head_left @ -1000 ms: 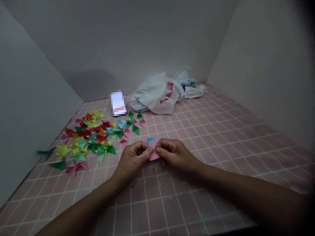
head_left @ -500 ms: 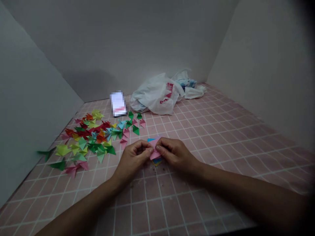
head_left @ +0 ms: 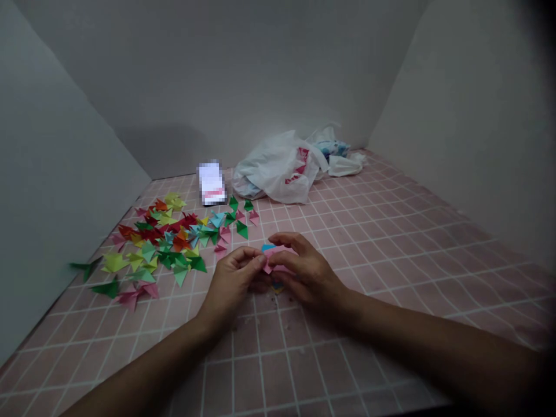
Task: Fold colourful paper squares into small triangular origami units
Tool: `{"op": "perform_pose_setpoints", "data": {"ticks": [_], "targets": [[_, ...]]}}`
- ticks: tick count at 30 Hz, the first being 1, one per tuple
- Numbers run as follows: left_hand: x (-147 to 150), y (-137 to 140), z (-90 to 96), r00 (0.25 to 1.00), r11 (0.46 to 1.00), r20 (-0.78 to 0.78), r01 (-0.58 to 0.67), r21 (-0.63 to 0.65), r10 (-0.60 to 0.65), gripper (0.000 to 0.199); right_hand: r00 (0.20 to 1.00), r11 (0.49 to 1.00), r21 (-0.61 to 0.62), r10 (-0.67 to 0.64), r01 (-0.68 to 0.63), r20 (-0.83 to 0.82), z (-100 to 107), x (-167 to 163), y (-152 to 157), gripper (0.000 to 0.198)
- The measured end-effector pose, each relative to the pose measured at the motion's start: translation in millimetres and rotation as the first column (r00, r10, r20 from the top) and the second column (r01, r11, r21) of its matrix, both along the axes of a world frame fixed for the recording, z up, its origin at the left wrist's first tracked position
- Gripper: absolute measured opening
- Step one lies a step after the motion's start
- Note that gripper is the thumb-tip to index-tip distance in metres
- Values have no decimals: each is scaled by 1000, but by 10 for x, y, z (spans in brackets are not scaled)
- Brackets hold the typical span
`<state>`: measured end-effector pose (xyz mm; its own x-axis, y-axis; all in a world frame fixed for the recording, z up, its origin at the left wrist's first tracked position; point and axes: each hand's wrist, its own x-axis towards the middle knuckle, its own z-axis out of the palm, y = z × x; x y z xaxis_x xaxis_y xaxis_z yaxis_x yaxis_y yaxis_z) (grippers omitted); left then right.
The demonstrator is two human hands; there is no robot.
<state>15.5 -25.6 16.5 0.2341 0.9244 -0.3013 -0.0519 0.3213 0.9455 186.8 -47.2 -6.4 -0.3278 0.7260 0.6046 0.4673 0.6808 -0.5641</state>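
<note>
while still pinching pink paper (head_left: pixel 268 269) in left hand (head_left: pixel 237 275), opens right hand (head_left: pixel 310 271) loosely at its right, relaxing the earlier two-handed pinch; likely marks a regrip between folds.

lit phone (head_left: pixel 211 182) near back wall (head_left: pixel 260 75) | red-printed white bag (head_left: pixel 275 168), right of phone | pink gridded surface (head_left: pixel 391 231) under both

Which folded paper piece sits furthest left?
The dark green piece beside the left wall. Every other folded piece lies further right, including the second dark green one, which is also nearer the camera.
</note>
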Motion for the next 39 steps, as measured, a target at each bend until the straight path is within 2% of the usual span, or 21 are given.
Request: {"op": "perform_pose_setpoints", "data": {"ticks": [8, 11, 17, 21, 28, 39], "targets": [[22, -28, -55, 998, 998, 54, -37, -48, 40, 32, 998, 998, 20, -61, 61, 27, 14, 2, -16, 10], [26, -41, -72, 994, 996, 99, -38, -79, 46, 34, 996, 996, 8, -90, 90, -22, 12, -3, -23, 11], [37, -71, -92, 976, 990, 194, -78, -116, 100, 33, 964, 982, -163, -136, 100, -227, -9, -26, -16, 14], [55, -75, -111, 972, 991, 215, -67, -119, 92, 33, 941, 963, -257, -162, 85, -296, -4, -46, -21, 12], [64, -93, -138, 973, 996, 221, -58, -74, 73, 33, 914, 874, -483, -240, 57, -327, 19, -70, -33, 7], [86, -98, -129, 986, 998, 156, -58, 5, 57, 29, 877, 834, -549, -308, 62, -369, 27, -94, -26, 9]]}}
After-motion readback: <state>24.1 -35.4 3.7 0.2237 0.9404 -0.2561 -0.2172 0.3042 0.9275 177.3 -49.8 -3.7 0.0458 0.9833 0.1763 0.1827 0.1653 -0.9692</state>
